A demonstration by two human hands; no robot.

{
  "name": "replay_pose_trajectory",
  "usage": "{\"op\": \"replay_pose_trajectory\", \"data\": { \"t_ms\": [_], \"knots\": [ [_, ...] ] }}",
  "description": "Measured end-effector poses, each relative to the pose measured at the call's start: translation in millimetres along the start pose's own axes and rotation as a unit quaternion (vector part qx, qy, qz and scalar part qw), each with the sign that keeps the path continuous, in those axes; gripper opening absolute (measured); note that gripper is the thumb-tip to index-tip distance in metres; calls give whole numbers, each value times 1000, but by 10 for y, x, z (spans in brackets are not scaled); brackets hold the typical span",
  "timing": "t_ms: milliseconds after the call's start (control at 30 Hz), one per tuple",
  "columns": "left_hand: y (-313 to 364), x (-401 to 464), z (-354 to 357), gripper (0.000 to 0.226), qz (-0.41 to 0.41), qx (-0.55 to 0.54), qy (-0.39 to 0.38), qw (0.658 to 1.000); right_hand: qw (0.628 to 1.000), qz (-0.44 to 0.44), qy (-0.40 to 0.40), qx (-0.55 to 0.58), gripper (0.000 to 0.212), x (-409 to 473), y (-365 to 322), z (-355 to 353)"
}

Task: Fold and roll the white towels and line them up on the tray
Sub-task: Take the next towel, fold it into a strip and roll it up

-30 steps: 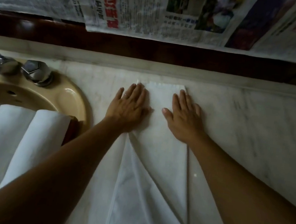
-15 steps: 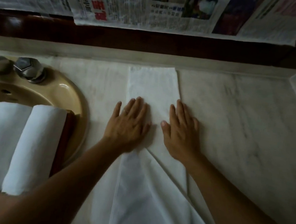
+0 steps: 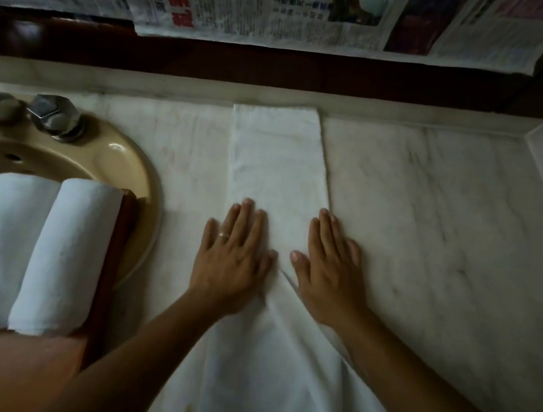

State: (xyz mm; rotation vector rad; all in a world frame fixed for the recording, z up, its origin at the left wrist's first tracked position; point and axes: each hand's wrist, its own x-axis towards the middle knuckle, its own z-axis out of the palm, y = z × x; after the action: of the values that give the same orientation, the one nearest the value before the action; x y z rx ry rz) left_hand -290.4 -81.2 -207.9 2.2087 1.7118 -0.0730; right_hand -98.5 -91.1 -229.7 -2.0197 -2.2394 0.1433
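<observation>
Head view: both palms flat on the towel (image 3: 279, 158), left hand (image 3: 232, 256) and right hand (image 3: 330, 272) side by side, fingers straight and pressing, gripping nothing. That folded strip runs lengthwise away from the person toward the back wall, its far end well beyond the fingertips, near part bunched between the forearms. Three rolled towels (image 3: 63, 258) already sit on the tray (image 3: 118, 255) to the left, nearer the left hand.

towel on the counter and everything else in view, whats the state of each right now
flat towel: folded into a long strip, lying flat, not rolled
left hand: open, pressing on the towel
right hand: open, pressing on the towel
rolled towels: rolled, side by side on the tray
</observation>
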Motion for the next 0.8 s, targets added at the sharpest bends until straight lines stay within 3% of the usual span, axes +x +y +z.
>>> {"op": "replay_pose_trajectory", "data": {
  "t_ms": [133, 233, 400, 533, 633, 800],
  "knots": [
    [-161, 337, -37, 75, -3, 30, 51, 998, 999, -12, -28, -16, 74, 381, 43, -26],
    [-121, 366, -66, 70, -24, 21, 25, 999, 999, -14, -31, -11, 71, 507, -39, -77],
    [40, -354, 195, 78, 3, 13, 29, 999, 998, -65, -23, 1, 66, -147, 4, -94],
    [-72, -28, 174, 77, -11, 37, 62, 997, 997, -55, -42, -19, 71, 184, -25, -102],
    [-84, 73, 56, 77, -23, 46, 39, 998, 997, -44, -69, 2, 78, 368, -91, -233],
    [270, -752, 158, 80, -4, 20, 46, 999, 996, -85, -26, 6, 63, -94, -30, -208]
  ]
}}
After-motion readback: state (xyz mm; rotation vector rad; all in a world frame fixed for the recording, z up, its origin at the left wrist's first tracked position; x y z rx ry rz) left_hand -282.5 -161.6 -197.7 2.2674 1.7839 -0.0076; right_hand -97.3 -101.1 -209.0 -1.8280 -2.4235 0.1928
